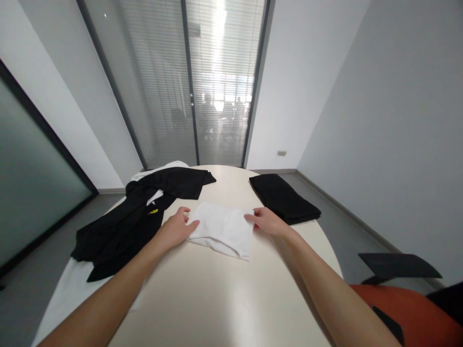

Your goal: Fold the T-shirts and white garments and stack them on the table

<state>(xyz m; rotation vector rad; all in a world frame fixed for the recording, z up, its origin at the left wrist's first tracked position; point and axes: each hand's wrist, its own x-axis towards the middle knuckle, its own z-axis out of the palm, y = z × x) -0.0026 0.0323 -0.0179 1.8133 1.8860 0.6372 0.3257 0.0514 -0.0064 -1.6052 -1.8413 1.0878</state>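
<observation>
A white folded garment (222, 226) lies on the table in front of me, a flat, roughly rectangular bundle with loose layers along its near edge. Its exact kind is not clear. My left hand (175, 229) is at its left edge, thumb over the cloth and fingers curled beside it. At the upper right corner, my right hand (267, 221) pinches the fabric between thumb and fingers. Left of my left hand, black garments (126, 221) with a small yellow print are heaped loosely. A neatly folded black garment (284, 197) rests beyond my right hand.
The cream table (217, 299) has a rounded far edge. White cloth (67, 289) shows beneath the black heap at the left. An orange chair (401, 308) with a black armrest stands at the lower right. Glass panels with blinds (155, 86) stand behind the table.
</observation>
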